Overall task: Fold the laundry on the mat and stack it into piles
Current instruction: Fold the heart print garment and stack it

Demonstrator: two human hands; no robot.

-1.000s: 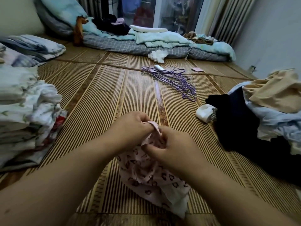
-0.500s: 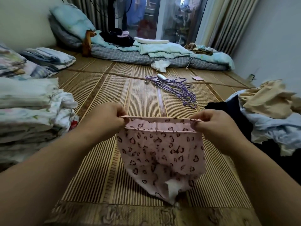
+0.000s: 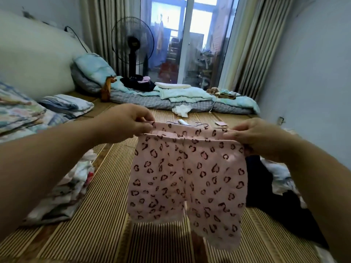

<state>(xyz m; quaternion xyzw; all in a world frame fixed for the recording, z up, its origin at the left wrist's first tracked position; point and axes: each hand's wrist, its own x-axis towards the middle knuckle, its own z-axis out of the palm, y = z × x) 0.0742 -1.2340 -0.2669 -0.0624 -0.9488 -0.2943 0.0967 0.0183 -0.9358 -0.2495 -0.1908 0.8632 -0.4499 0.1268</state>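
Both the left hand (image 3: 124, 123) and right hand (image 3: 254, 135) pinch the pink shorts (image 3: 187, 175) by the waistband's 2 ends, legs hanging down toward the mat (image 3: 106, 224).

hangers (image 3: 200, 124) mostly hidden behind pink shorts (image 3: 187, 179); folded pile (image 3: 62, 194), dark heap (image 3: 266, 188) partly behind forearms (image 3: 47, 168).

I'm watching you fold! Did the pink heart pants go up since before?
Yes, upward. A second ago the pink pants lay bunched on the mat; now the left hand and right hand hold their waistband and they hang open above it.
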